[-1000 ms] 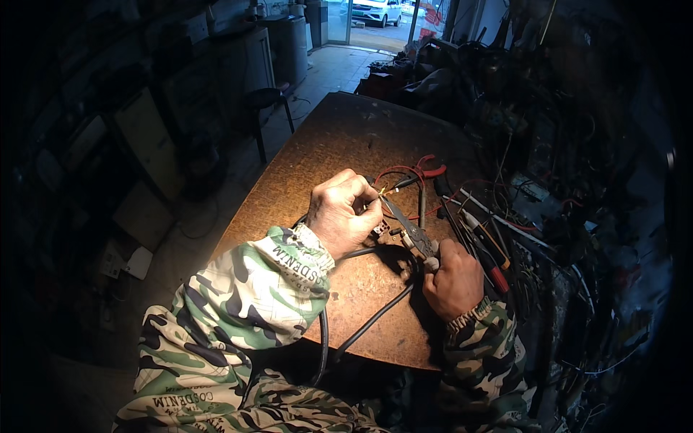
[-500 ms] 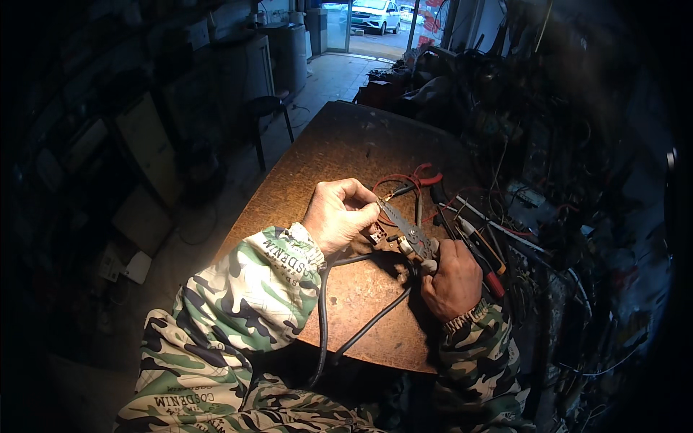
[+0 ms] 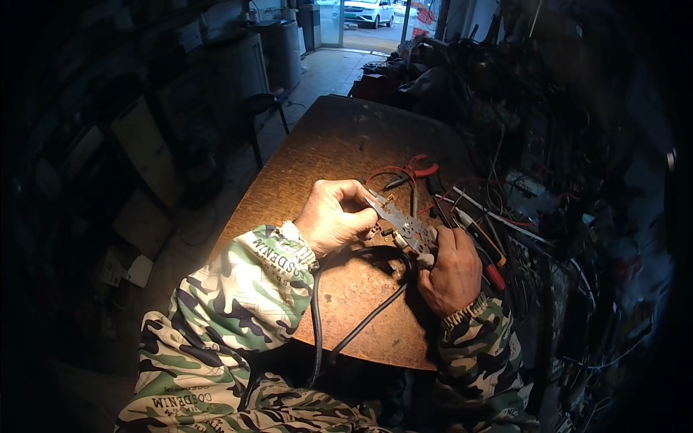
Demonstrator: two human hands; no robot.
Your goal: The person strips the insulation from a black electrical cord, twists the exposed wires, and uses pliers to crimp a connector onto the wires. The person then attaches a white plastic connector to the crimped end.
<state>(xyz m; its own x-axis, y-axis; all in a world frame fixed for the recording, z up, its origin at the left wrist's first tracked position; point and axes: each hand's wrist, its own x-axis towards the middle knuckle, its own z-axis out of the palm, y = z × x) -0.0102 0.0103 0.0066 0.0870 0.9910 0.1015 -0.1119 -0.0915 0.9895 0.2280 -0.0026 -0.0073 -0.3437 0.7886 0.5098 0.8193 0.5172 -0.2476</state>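
Observation:
My left hand (image 3: pixel 333 216) is closed in a pinch at the tip of a flat silver plier-like tool (image 3: pixel 404 225); what exactly it pinches is too small to name. My right hand (image 3: pixel 449 274) grips that tool's handles. A small brass-coloured piece (image 3: pixel 390 198) shows beside the jaws. A small pinkish-brown part (image 3: pixel 372 230) is partly hidden below my left fingers. Black cable (image 3: pixel 372 312) loops over the lit wooden table (image 3: pixel 274 206) beneath both hands. Red wire (image 3: pixel 378 171) curves behind them, near red-handled pliers (image 3: pixel 425 169).
Right of my right hand lie long tools with red and orange-black handles (image 3: pixel 491 268), white cable (image 3: pixel 498 214) and a dark heap of wires and equipment (image 3: pixel 548 137). A stool (image 3: pixel 261 105) stands left of the table; a doorway with a parked white car (image 3: pixel 368 13) is beyond.
My left hand has shifted slightly left and down since a second ago. The tool has turned to show more of its flat face, and my right hand has moved slightly up.

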